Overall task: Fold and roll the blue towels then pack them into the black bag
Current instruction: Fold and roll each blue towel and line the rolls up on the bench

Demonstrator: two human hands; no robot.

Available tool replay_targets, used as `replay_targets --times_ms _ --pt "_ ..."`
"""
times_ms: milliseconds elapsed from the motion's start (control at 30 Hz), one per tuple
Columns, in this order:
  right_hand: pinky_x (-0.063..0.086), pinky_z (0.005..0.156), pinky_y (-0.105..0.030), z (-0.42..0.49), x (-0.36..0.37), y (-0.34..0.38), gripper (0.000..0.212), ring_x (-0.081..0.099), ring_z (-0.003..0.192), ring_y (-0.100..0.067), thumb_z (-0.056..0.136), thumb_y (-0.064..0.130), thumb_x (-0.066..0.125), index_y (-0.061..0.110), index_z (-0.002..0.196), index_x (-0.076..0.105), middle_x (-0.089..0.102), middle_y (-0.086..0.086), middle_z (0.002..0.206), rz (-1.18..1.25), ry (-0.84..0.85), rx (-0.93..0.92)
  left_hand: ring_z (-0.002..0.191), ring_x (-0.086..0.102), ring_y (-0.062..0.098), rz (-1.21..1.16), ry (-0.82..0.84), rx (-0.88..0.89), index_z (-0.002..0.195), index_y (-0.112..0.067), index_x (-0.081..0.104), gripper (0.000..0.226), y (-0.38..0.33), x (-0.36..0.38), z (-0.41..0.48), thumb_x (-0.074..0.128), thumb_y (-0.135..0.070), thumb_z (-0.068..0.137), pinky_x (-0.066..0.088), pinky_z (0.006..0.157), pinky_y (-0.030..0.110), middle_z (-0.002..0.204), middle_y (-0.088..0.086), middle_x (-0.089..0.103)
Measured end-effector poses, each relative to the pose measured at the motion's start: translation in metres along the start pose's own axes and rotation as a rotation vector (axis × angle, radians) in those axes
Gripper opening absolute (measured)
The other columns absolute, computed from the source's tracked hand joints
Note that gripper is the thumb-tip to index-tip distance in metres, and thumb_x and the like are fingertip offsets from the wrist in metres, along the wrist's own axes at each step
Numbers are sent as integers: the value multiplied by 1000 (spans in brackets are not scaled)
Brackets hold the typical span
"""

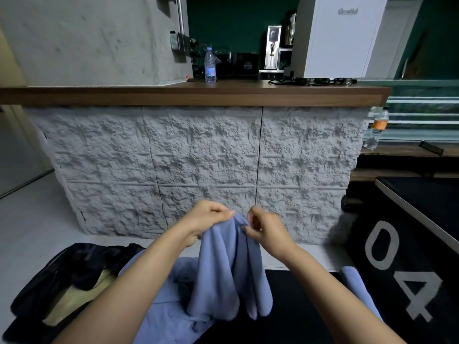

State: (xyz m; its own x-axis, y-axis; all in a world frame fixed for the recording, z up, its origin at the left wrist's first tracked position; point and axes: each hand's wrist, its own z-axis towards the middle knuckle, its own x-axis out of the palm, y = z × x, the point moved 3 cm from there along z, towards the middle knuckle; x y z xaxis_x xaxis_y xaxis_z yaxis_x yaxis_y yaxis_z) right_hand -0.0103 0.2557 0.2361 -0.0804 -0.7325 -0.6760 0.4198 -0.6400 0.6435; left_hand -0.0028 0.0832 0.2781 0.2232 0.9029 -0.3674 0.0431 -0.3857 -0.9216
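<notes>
Head view: my left hand (pixel 211 217) and right hand (pixel 267 227) both pinched the top edge of a soft blue towel (pixel 228 271), hanging over a black mat (pixel 298 306). More blue cloth (pixel 164 316) lay beneath. Open black fabric bag (pixel 74 269) sat left, on pale floor (pixel 29 219). Grey rough stone-look counter front (pixel 198 157) w/ brown wood top (pixel 198 95) stood ahead.

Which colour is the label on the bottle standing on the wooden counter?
Blue, on the bottle in the head view.
</notes>
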Motion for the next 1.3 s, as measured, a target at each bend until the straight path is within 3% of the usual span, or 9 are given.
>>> replay_targets --times_ms 100,267,400,500,767,867,967,1133,1300 --pt "34 58 -29 -6 8 -11 28 41 56 -9 75 24 68 24 61 44 46 6 59 80 241 79 65 51 5 -48 -184 202 85 -6 69 9 -1 0 4 68 -15 85 41 60 11 72 2 60" --pt "35 71 -25 -35 -7 -33 25 45 73 -6 81 26 67 12 73 49 46 7 72 330 395 109 63 50 6 146 -479 384 73 -17 66 14 6 -33 14 72 -6 79 40 63 22 68 2 63" --pt "38 68 -19 -56 -39 -55 20 47 72 -6 86 15 69 10 78 52 51 7 71 392 378 182 54 48 -4 165 -596 323 79 -9 70 4 22 -65 20 71 -6 80 36 55 8 65 1 62" --pt "31 60 -20 -58 -57 -60 22 38 65 -6 90 20 64 14 73 50 44 11 65 365 290 179 54 46 2 63 -621 231 73 -13 68 10 36 -72 25 71 -6 80 39 58 20 59 -4 58" --pt "31 54 -14 -25 -41 15 13 40 56 -4 89 0 60 10 82 58 49 6 58 562 22 78 68 58 5 -168 -353 188 82 -9 69 6 9 -14 18 65 -6 85 44 58 7 74 -2 66" --pt "45 69 -16 -15 -28 41 43 57 74 -8 88 -12 48 22 103 67 68 -6 80 583 103 53 74 60 5 -192 -226 204 96 -1 68 12 -1 6 13 60 -1 87 46 64 4 83 3 67" --pt "47 85 -17 -11 -27 47 54 63 96 -4 78 -15 53 23 116 64 69 1 106 294 103 -86 84 63 8 -210 -162 187 101 -4 67 15 1 6 9 60 -3 88 50 73 9 96 5 69" --pt "39 68 -31 -3 -29 48 8 47 92 -16 79 23 63 25 87 61 58 6 98 -350 -166 -273 91 65 12 -350 -64 140 90 -17 68 7 7 15 4 64 -12 87 50 74 18 96 2 71" --pt "28 54 -18 -1 -19 37 24 34 57 -1 86 5 59 17 71 44 39 9 62 228 94 -66 81 65 17 -430 13 176 91 -12 58 10 14 13 2 64 -18 85 50 71 24 89 10 71"
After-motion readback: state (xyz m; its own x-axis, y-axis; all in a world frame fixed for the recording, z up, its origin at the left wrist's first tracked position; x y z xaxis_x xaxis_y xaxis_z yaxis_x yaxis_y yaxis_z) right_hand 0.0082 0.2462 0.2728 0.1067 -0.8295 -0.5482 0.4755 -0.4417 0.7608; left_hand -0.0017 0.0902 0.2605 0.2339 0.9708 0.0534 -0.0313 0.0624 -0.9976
